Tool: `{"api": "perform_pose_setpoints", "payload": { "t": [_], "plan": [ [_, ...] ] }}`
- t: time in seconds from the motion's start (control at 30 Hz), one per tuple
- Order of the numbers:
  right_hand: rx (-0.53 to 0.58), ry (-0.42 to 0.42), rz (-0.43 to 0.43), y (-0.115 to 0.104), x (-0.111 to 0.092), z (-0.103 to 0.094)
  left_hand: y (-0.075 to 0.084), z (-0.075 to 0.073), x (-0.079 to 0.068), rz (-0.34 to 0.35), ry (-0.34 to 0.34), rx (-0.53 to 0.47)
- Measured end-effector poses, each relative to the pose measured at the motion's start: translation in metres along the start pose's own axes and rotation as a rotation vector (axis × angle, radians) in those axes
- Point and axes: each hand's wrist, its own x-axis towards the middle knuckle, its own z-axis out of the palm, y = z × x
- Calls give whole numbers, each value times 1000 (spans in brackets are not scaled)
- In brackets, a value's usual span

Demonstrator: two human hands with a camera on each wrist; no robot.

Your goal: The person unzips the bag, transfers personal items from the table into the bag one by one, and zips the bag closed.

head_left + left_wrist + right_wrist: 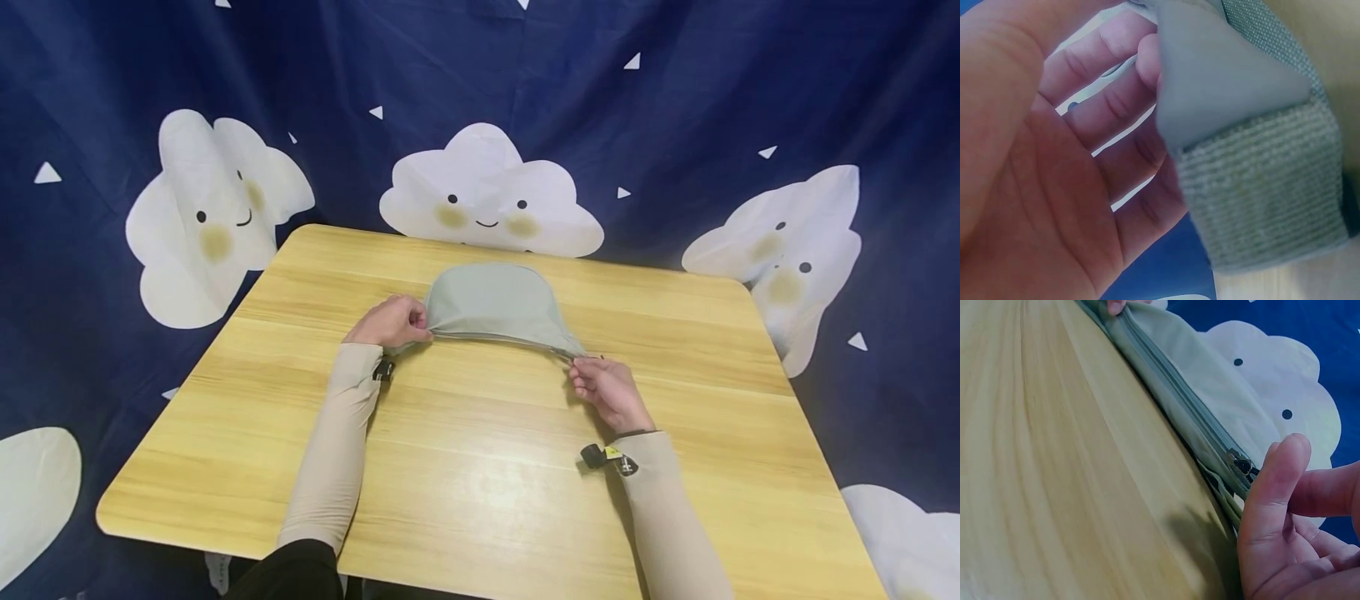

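A pale grey-green waist bag lies on the table, its curved side away from me and its zipper edge facing me. My left hand pinches the bag's left corner between thumb and index finger. Beside that hand, in the left wrist view, a woven webbing strap folds down from the corner. At the other end my right hand has thumb and index finger pressed together on the zipper pull. The right wrist view shows the dark slider right at the thumb, with the zipper running away toward the left hand.
The light wood table has rounded corners and carries the bag near its far edge. Behind it hangs a dark blue curtain with white clouds and triangles. Small black wrist cameras are strapped over beige sleeves.
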Motion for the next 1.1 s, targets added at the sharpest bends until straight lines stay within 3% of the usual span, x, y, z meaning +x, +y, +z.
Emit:
{"api": "perform_pose_setpoints", "payload": {
  "t": [0.57,0.8,1.1],
  "plan": [
    [-27,11,-5,2,1,-11,0,1,0,-17,-2,3],
    [-9,28,5,3,-3,-18,0,2,1,-10,1,8],
    [-48,-11,16,3,-14,-30,3,6,5,-22,5,33]
  ]
}}
